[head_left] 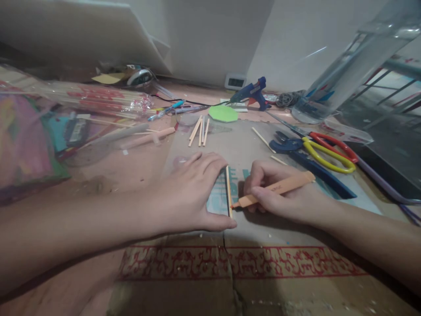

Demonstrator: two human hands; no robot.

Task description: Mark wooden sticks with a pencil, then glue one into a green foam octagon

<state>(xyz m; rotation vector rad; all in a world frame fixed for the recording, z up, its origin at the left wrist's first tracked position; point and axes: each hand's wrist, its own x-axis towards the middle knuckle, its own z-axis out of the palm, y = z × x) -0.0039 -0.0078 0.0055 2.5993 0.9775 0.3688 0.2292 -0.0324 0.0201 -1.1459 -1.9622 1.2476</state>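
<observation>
Wooden stick point(229, 191), one, slim and pale; in the head view it lies near the middle, over a cardboard sheet point(184, 298) with a red patterned band along its nearer part. My left hand point(199, 188), palm down, is clamped on the stick, fingertips at the far end, thumb at the near end. My right hand point(284, 208) is closed around an orange marker point(279, 188), uncapped, its tip touching the stick near the thumb end. The two hands stand apart, stick and marker tip between them. Beyond them: several short sticks point(200, 134), grouped side by side; one green paper octagon point(223, 113); one blue glue gun point(251, 92); one small digital display point(235, 81) by the wall. To the right: a loose stick point(262, 139); dark blue cutters point(324, 175); scissors point(306, 141) with red and yellow handles, lying just beside the cutters; a tall clear container point(342, 74), tilted in the view. To the left: sticks in a clear wrapper point(101, 98); one bag point(29, 136) of coloured contents, too blurred to identify.
</observation>
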